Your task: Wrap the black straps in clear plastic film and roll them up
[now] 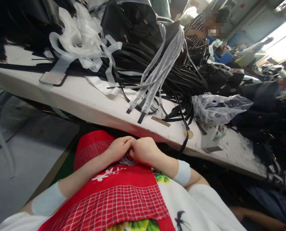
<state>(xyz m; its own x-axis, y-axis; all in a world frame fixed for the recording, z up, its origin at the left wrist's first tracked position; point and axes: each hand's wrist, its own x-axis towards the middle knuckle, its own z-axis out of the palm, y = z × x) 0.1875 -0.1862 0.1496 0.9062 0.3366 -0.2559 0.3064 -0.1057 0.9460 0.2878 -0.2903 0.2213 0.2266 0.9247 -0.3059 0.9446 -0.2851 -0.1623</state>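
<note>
My left hand and my right hand meet in front of my red apron, below the table edge. Both have their fingers curled in and touch each other at the fingertips. Whatever they hold, if anything, is hidden between them. Just under the hands, a crumpled, greyish see-through material shows against the apron. Nearest on the table lie long black straps, some sleeved in clear plastic with bare black ends.
A white table runs across in front of me. On it are a heap of whitish translucent strip, black bags, a clear plastic bag and a flat brown strip. Another person is at the far side.
</note>
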